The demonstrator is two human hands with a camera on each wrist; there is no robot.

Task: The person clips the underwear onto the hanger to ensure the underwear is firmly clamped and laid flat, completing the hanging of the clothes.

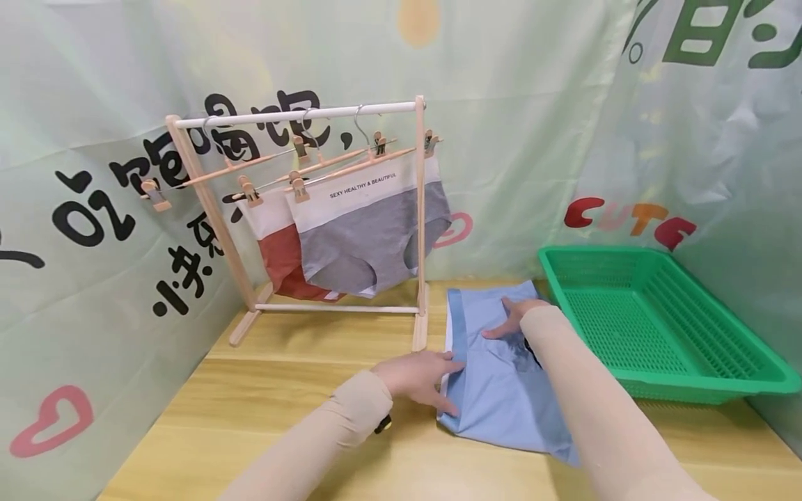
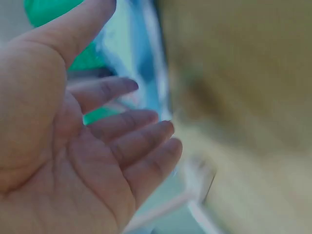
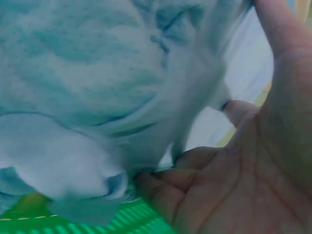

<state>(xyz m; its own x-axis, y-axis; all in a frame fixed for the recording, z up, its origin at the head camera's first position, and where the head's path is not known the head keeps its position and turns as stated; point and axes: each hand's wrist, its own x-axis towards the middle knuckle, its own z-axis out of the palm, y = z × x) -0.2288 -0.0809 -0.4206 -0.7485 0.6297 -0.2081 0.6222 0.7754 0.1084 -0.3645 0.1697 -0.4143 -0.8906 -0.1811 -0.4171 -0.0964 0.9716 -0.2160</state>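
A light blue cloth garment with a darker blue band along its left side lies on the wooden table, somewhat wrinkled. At its left edge is my left hand, thumb and fingers spread beside the band. The left wrist view shows that hand with loosely bent fingers and a bare palm. My right hand rests at the garment's upper right part, thumb apart from the fingers. In the right wrist view, bluish fabric lies against the fingertips of the right hand; some fingertips are hidden.
A wooden rack stands at the back left. From its clip hangers hang grey briefs and red-brown briefs, both with white waistbands. One more hanger hangs there. A green plastic basket sits at the right.
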